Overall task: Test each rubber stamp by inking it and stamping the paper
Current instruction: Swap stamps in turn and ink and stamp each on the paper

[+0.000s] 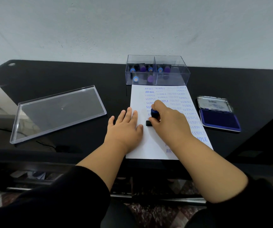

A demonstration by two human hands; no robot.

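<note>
A white sheet of paper (pixel 150 145) lies on the black table, covered with blue SAMPLE and AIR MAIL prints. My right hand (pixel 167 119) grips a rubber stamp (pixel 153 115) with a blue handle, its black base pressed down on the paper's left half. My left hand (pixel 125 127) lies flat, fingers straight, on the paper's left edge and the table. An open ink pad (pixel 219 118) with a dark blue pad and raised metal lid sits right of the paper. A clear two-compartment box (pixel 172 79) behind the paper holds several stamps (pixel 143 74) with blue and purple handles.
The box's clear lid (pixel 58 112) lies upturned on the table to the left. The black table (pixel 83 76) backs onto a pale wall. Its front edge runs just below the paper, above my sleeves.
</note>
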